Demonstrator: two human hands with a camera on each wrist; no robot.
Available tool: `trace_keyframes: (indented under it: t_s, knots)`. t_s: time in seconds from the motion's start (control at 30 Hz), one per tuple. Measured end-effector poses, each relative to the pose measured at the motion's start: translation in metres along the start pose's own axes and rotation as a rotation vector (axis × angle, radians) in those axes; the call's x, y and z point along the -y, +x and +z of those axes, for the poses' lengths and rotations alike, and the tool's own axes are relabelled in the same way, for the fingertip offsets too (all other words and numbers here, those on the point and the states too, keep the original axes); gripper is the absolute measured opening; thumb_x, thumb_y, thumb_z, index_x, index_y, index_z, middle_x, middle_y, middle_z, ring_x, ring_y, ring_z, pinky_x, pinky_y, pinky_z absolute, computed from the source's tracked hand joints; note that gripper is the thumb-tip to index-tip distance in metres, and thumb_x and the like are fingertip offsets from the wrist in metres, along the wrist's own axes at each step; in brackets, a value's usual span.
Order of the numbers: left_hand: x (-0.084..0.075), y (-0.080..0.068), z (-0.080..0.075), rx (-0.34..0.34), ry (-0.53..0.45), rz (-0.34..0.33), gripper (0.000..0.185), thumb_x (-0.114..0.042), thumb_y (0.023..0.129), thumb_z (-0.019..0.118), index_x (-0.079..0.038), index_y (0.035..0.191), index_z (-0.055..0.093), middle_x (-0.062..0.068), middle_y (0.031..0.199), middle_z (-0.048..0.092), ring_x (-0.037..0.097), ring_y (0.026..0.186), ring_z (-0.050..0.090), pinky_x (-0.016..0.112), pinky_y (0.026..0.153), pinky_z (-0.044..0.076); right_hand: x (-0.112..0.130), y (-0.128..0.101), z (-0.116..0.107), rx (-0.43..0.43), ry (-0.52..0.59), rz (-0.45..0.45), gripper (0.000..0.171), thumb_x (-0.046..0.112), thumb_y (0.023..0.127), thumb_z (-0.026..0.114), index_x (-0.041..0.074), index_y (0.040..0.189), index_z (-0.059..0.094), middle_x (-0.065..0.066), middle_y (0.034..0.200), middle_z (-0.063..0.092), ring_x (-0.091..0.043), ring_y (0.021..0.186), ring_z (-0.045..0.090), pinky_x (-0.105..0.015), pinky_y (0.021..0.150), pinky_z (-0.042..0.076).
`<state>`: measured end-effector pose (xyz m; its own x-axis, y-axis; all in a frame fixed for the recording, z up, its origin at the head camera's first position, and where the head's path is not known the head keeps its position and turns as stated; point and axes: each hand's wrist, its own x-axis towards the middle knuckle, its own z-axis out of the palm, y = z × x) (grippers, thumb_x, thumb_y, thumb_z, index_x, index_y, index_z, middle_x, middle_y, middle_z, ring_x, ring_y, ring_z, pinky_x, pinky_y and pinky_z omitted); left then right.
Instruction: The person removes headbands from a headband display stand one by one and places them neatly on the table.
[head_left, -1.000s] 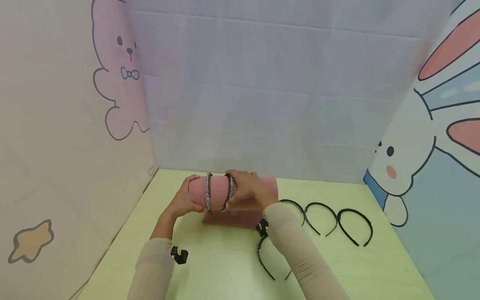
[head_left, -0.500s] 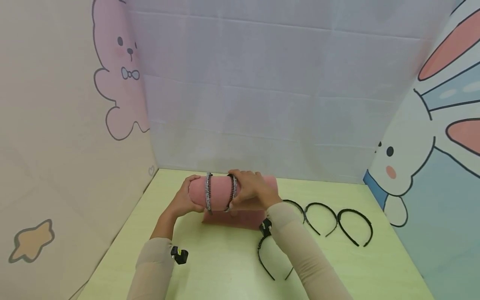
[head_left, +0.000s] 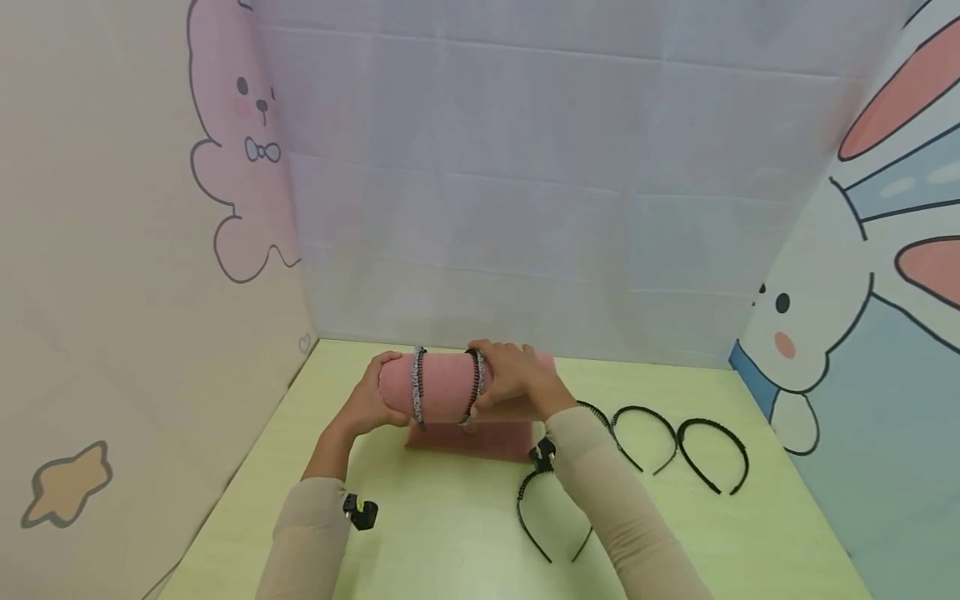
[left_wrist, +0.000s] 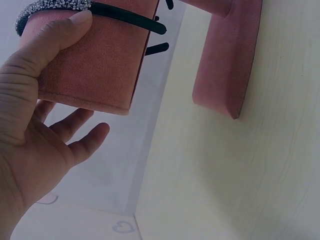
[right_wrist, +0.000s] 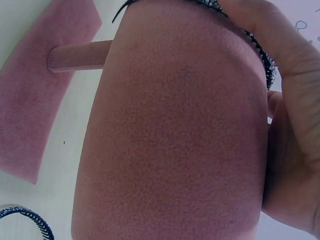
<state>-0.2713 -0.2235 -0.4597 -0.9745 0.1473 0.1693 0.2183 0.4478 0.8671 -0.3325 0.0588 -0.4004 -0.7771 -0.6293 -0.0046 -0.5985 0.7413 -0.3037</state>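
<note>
This looks like a small booth: a creased sheet (head_left: 525, 183) hangs behind the table (head_left: 450, 533), with cartoon panels (head_left: 907, 342) flanking it.

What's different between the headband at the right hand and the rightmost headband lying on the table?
The held headband shows silvery glitter, while the rightmost headband looks black. The held headband curves around the pink stand; the rightmost headband lies on the table. The right hand grips the held headband, but neither hand touches the rightmost headband. Both are curved.

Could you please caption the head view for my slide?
Left grip holding the stand, right grip on a headband fitted over it.
</note>
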Motion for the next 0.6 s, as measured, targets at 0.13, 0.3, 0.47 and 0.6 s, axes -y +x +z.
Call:
trace_keyframes:
  t_s: [0.13,0.3,0.47,0.6]
  knots:
    - [-0.001,0.0,0.0,-0.006,0.004,-0.003,0.11,0.005,0.05,0.087,-0.026,0.137,0.028,0.009,0.133,0.038,0.033,0.112,0.044,0.048,0.088,0.04,-0.004,-0.002,-0.002,0.007,-0.004,0.014,0.109,0.056,0.052,0.081,0.022,0.143,0.032,-0.001,0.124,0.052,-0.021,0.111,0.047,-0.052,0.099,0.025]
    - [0.0,0.0,0.0,-0.001,0.009,-0.002,0.11,0.002,0.05,0.088,-0.026,0.137,0.027,0.008,0.134,0.037,0.032,0.113,0.044,0.048,0.088,0.04,-0.008,-0.007,-0.004,0.005,-0.008,0.031,0.109,0.057,0.051,0.081,0.024,0.143,0.032,0.002,0.122,0.053,-0.018,0.107,0.048,-0.045,0.095,0.03]
    - [0.001,0.001,0.001,0.009,-0.003,0.002,0.111,0.0,0.05,0.089,-0.025,0.138,0.027,0.008,0.134,0.037,0.031,0.112,0.044,0.046,0.086,0.041,-0.012,-0.01,-0.005,0.001,-0.012,0.035,0.11,0.058,0.05,0.081,0.025,0.143,0.032,0.003,0.12,0.053,-0.018,0.104,0.048,-0.043,0.092,0.033]
    - [0.001,0.001,0.001,0.011,0.0,0.0,0.111,-0.002,0.05,0.089,-0.025,0.138,0.027,0.008,0.134,0.037,0.032,0.111,0.045,0.045,0.085,0.042,-0.014,-0.012,-0.006,0.002,-0.008,0.024,0.109,0.058,0.051,0.081,0.025,0.142,0.032,0.002,0.12,0.053,-0.019,0.104,0.049,-0.045,0.091,0.034]
